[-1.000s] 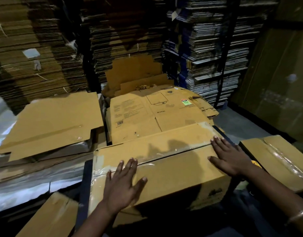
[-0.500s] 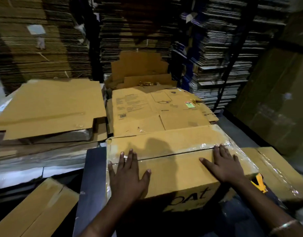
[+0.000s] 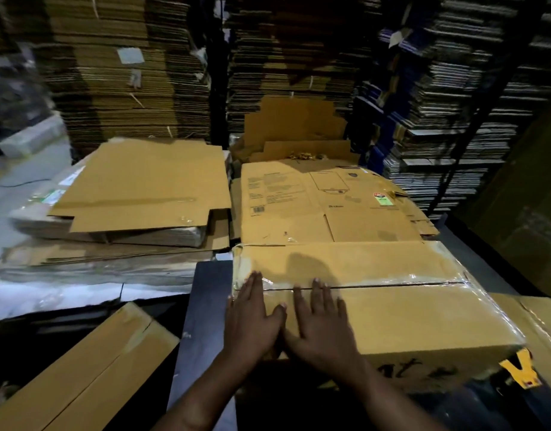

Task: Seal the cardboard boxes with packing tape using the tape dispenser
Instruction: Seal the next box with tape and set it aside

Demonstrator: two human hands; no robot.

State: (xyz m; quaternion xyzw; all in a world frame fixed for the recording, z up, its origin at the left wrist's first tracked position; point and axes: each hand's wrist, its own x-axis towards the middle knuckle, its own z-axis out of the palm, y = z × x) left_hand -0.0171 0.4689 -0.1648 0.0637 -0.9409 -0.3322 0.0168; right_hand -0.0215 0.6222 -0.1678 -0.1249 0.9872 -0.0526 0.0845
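Note:
A brown cardboard box (image 3: 407,315) lies in front of me, its two top flaps meeting at a seam covered by clear packing tape (image 3: 401,283). My left hand (image 3: 250,318) lies flat on the box's left end, fingers straight and reaching the seam. Right beside it, my right hand (image 3: 322,325) presses flat on the top flap, its thumb touching the left hand. A yellow tape dispenser (image 3: 521,370) pokes out beside the box's near right corner, held by neither hand.
Flattened cardboard sheets (image 3: 143,188) are piled at the left and a printed flat carton (image 3: 324,203) lies behind the box. Another taped box (image 3: 541,325) sits at the right, a long narrow one (image 3: 87,368) at lower left. Tall cardboard stacks (image 3: 128,66) wall the back.
My right hand slid left along the box top from the right end until it lay beside my left hand. The view also moved closer to the box.

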